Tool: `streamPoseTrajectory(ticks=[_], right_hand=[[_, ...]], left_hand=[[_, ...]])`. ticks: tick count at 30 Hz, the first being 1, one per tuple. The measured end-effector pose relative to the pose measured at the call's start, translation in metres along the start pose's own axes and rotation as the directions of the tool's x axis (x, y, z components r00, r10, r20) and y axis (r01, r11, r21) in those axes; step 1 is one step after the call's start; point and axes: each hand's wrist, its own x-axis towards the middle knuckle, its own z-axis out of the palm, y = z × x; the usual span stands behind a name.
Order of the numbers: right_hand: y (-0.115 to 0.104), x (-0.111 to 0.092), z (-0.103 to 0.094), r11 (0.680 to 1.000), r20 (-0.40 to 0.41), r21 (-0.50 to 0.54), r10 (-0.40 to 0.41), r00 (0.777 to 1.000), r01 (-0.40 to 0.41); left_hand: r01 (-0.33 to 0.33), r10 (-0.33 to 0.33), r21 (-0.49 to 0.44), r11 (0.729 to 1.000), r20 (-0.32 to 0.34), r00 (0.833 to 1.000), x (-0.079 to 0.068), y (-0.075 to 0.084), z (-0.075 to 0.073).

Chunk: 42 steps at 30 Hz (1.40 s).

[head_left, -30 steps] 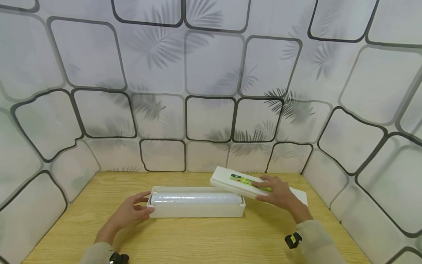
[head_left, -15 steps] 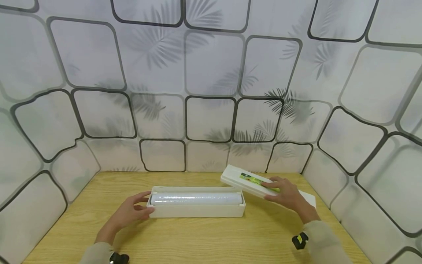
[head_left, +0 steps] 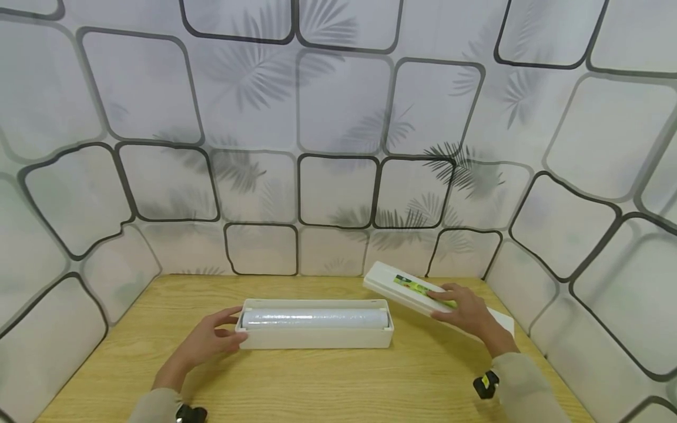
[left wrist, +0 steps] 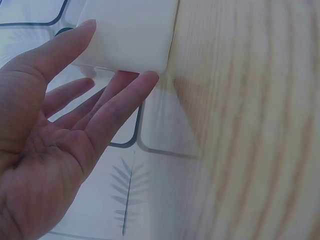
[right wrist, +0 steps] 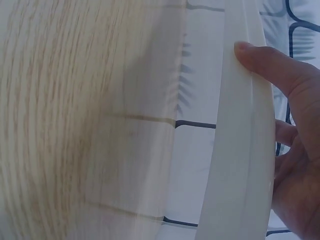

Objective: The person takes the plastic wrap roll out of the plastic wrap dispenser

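Observation:
A long white cling film box (head_left: 317,338) lies lidless on the table, with a shiny roll of cling film (head_left: 314,318) inside. My left hand (head_left: 205,339) steadies its left end, thumb at the front corner and fingers at the end. In the left wrist view the thumb and fingertips touch the white box end (left wrist: 127,37). To the right, my right hand (head_left: 468,314) grips the white lid (head_left: 388,281), which carries a green-yellow label (head_left: 409,284). The lid is tilted, its left end raised off the table. In the right wrist view my thumb presses the lid's side (right wrist: 237,135).
The light wooden table (head_left: 296,385) runs back to a patterned cloth wall (head_left: 338,194) that also encloses both sides. Dark wrist cameras (head_left: 485,385) sit at both cuffs. The right side wall (head_left: 534,294) stands close to the lid's right end.
My right hand has carried the lid rightward, away from above the box's right end, uncovering that corner. The left hand and the box have stayed in place.

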Motion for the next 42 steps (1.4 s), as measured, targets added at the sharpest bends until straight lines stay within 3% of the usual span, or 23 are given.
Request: streamPoseTrajectory(ticks=[15,26,42], right_hand=[[0.022,-0.006,0.005,0.994,0.039,-0.03,0.109,0.993,-0.107],[0.03,-0.016,-0.005,0.983,0.077,-0.05,0.181,0.98,-0.178],[0.049,-0.023,-0.008,0.983,0.114,-0.006,0.182,0.977,-0.183]], left_hand=[[0.003,-0.003,-0.01,1.0,-0.001,1.0,0.001,0.0,0.0],[0.03,-0.03,-0.001,1.0,-0.008,1.0,0.0,0.006,0.001],[0.026,-0.026,-0.003,1.0,-0.001,1.0,-0.001,0.007,0.001]])
